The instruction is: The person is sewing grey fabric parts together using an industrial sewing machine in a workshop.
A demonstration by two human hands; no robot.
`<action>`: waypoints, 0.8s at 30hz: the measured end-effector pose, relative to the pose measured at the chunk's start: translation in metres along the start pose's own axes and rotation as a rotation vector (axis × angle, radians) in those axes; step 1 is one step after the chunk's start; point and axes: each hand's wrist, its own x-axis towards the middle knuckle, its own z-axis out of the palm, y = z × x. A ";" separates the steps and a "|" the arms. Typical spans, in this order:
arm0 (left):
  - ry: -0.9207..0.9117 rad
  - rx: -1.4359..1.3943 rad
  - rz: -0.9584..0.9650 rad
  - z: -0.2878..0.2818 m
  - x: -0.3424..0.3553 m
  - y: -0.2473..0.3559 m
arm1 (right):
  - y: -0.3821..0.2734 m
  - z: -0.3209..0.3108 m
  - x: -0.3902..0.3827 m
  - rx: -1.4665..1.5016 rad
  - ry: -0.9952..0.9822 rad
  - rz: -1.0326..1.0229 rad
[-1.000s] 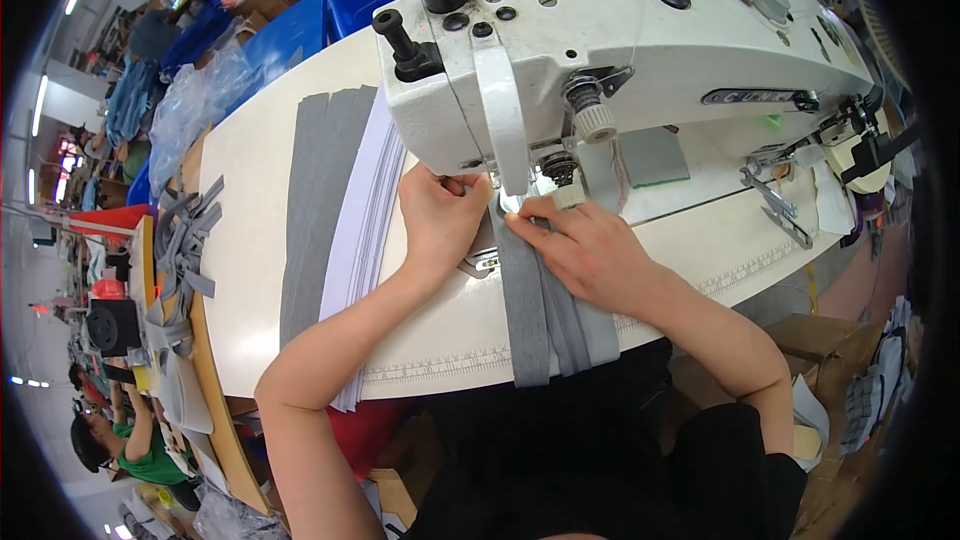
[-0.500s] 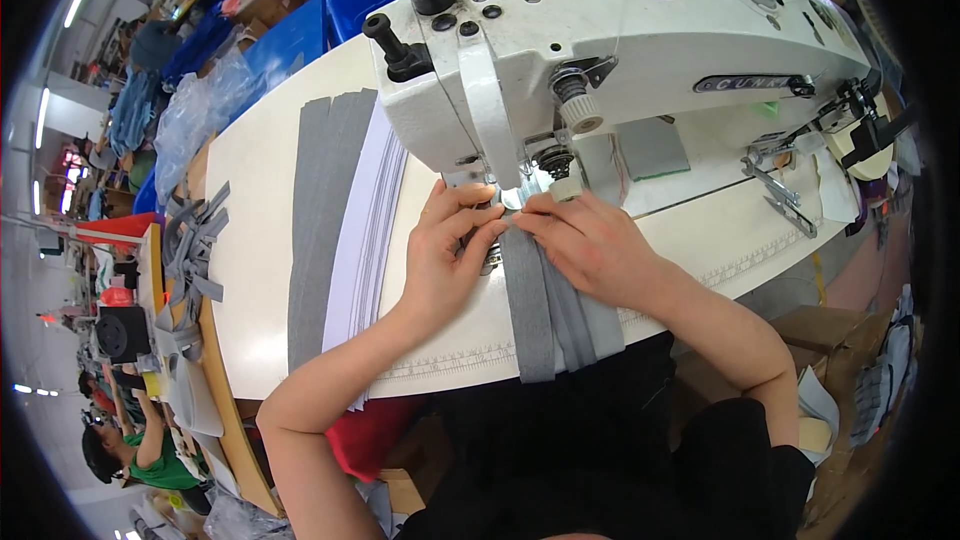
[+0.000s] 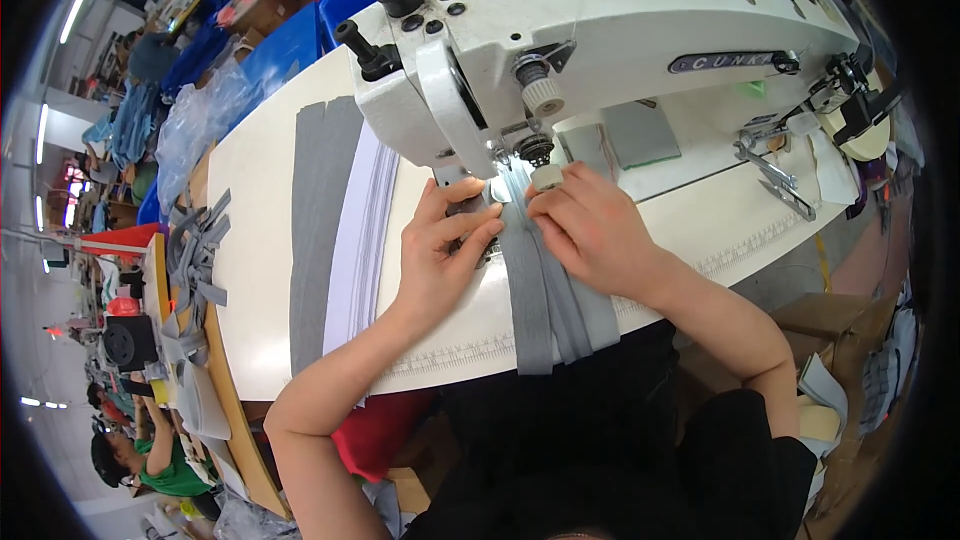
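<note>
Grey fabric strips (image 3: 530,310) run from under the presser area of a white sewing machine (image 3: 620,50) down over the near table edge. My left hand (image 3: 450,250) is left of the needle area, fingers bent and closed at the left edge of the top strip. My right hand (image 3: 590,230) lies on the strips just right of it, fingertips pinched on the fabric below a tension knob (image 3: 546,177). The exact spot under the needle is partly hidden by fingers and machine. A grey fabric pile (image 3: 320,220) and a lilac stack (image 3: 355,230) lie to the left.
The white tabletop (image 3: 250,320) has a printed ruler along its edge. Loose grey scraps (image 3: 190,250) lie on the left, metal scissors-like tools (image 3: 770,180) on the right. Behind are a blue bin (image 3: 340,5) and plastic bags (image 3: 190,140); a co-worker in green (image 3: 175,470) is at lower left.
My left hand has dropped slightly, its thumb now lower beside the strip. My right hand has shifted up toward the machine with the strips. The view has shifted slightly.
</note>
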 end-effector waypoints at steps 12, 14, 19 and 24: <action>-0.102 0.266 0.048 0.002 -0.060 0.052 | -0.076 -0.011 -0.127 -0.068 0.122 0.083; -0.041 -0.112 -0.205 0.006 -0.071 0.058 | -0.083 -0.001 -0.139 -0.010 0.091 0.310; 0.049 -1.092 -0.688 0.000 -0.071 0.059 | -0.093 -0.001 -0.143 0.241 -0.064 0.735; 0.010 -1.119 -0.667 -0.002 -0.086 0.065 | -0.101 -0.006 -0.147 0.467 -0.063 0.613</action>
